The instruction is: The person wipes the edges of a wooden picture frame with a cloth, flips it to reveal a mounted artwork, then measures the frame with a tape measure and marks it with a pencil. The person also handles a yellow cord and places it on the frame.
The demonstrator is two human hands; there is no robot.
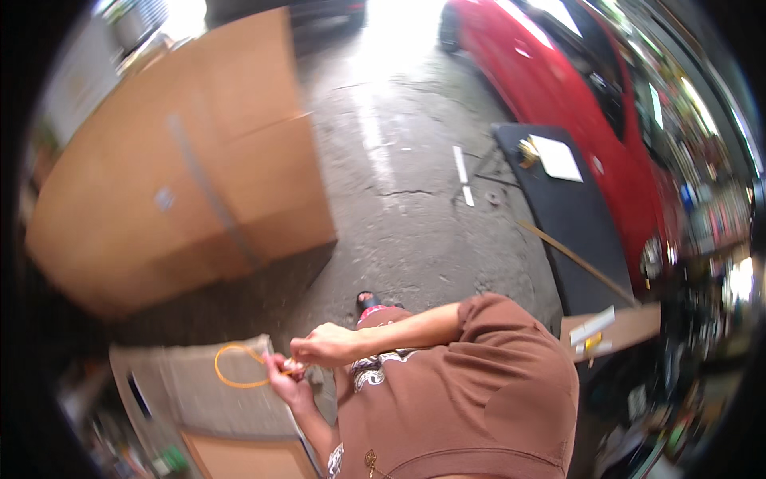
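A thin orange-yellow cord (239, 385) forms a loop that sticks out to the left of my hands. My left hand (292, 386) is closed around the cord where the ends of the loop come together. Just above and to the right, my right hand (329, 345) has its fingers bent into a pinch close to the left fingertips. The cord seems to run between the two hands, but the exact pinch point is small and blurred. Below the loop lies a flat grey-brown panel (199, 399).
A big brown cardboard box (239, 160) stands at the far left. On the right, a black table (558, 215) holds a white sheet (556, 158) and a long wooden stick (574, 257), beside a red car (542, 72). A board (638, 323) with small items lies nearer.
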